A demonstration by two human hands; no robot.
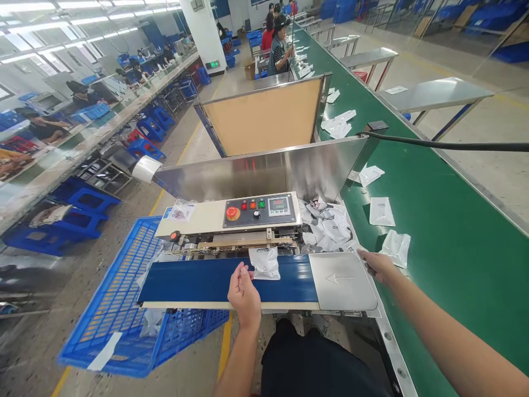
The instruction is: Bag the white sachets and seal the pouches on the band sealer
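Note:
A white sealed-looking pouch (265,263) lies on the blue conveyor belt (185,281) of a bag sealing machine, its top edge at the sealing slot. My left hand (244,292) is beside the pouch's left edge with fingers loosely curled and not closed round anything; whether a fingertip touches the pouch I cannot tell. My right hand (377,266) reaches over the machine's right edge, fingers stretched left toward a heap of white pouches (330,229). Its fingertips are close to the heap's lower corner, and no pouch shows in its grasp. A white pouch (395,248) lies just right of it on the green conveyor (433,220).
The control panel (258,210) has a red stop button. A blue basket (111,309) holding pouches stands below left. Behind rises a metal guard plate (256,173). A black cable (446,144) crosses the green conveyor. Other people sit farther along.

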